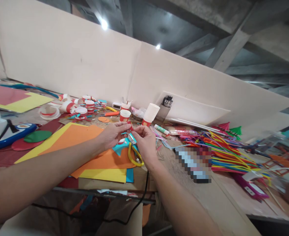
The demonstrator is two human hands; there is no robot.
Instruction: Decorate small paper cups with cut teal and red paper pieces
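Observation:
In the head view, my left hand (113, 133) pinches a small red piece (130, 125), apparently paper, between thumb and fingers. Close by on the right, my right hand (145, 141) has its thumb and fingertips closed at the same red piece. Just below the fingers are scissors with yellow handles (135, 160), their metal blades partly covered by the hands. I cannot tell whether the right hand touches them. Orange paper (95, 164) and a cut turquoise piece (121, 149) lie beneath. Two red-and-white paper cups (125, 114) and a tall stack of cups (151, 113) stand beyond my hands.
Several cut cup pieces (81, 111) crowd the back left. Colourful pipe cleaners (227, 150) spread over the right, near a glue stick (161, 128) and a dark bottle (164, 108). A black cable (146, 186) hangs over the front edge. White boards (85, 55) wall the back.

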